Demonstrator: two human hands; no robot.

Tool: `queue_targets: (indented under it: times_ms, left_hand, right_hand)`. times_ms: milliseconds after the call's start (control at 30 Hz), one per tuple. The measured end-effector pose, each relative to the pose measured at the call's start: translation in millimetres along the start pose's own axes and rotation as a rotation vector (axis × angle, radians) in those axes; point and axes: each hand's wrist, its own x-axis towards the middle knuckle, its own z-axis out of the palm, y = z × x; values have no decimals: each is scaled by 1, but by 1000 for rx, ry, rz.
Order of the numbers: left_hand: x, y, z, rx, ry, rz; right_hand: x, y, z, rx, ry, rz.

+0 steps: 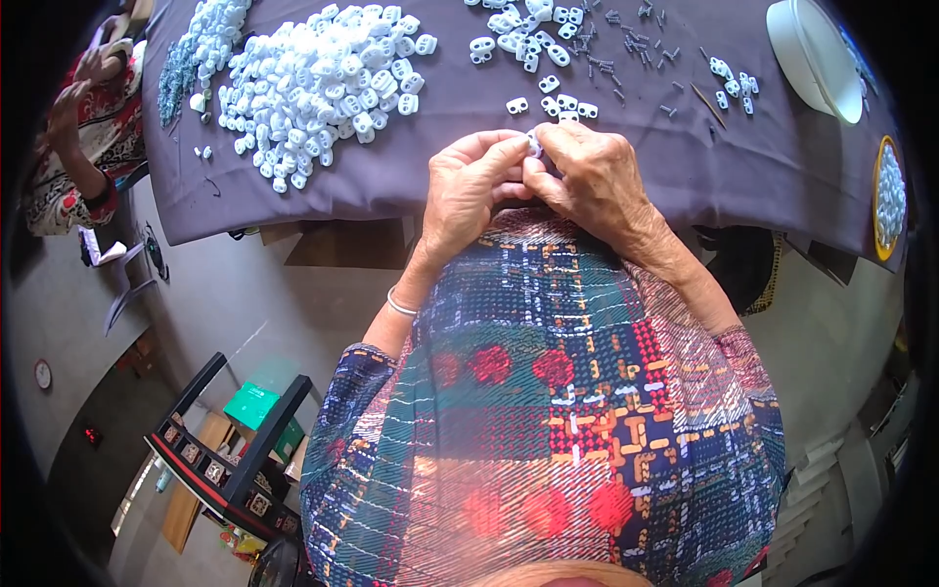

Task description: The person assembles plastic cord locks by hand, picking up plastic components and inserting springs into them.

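Pinching one small white piece [534, 145], left hand [469, 186] and right hand [595, 181] together by the worktop's [367, 191] near edge. Loose grey pins [637, 45] suggest plenty left; can't tell if that big white heap [318, 83] is done.

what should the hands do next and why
Probably press gently, right hand toward left hand: both pinch one small pale piece, mostly hidden between them, while similar white pieces and loose dark pins lie just beyond.
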Motion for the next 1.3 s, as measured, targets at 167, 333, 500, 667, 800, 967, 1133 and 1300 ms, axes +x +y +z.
queue_targets:
  times_ms: [167, 333, 500, 667, 800, 967, 1133, 1300]
  left_hand:
    - [0, -5, 1, 77, 51, 51]
    - [0, -5, 4, 122, 80, 74]
    - [2, -5, 4, 121, 97, 89]
    - [1, -9, 8, 124, 106, 110]
    - [0, -10, 7, 117, 98, 134]
    - [0, -11, 4, 99, 92, 148]
    - [-1, -9, 7, 104, 103, 145]
    - [0, -9, 7, 92, 109, 149]
  right_hand:
    - [-2, 9, 10, 52, 99, -117]
    - [-1, 12, 11, 66, 103, -150]
    - [1, 14, 14, 74, 124, -174]
    - [-2, 13, 14, 88, 108, -155]
    - [-1, 12, 16, 89, 121, -191]
    - [-3, 9, 22, 82, 145, -162]
    - [-2, 7, 22, 88, 174, -167]
    - [-2, 9, 19, 105, 148, -137]
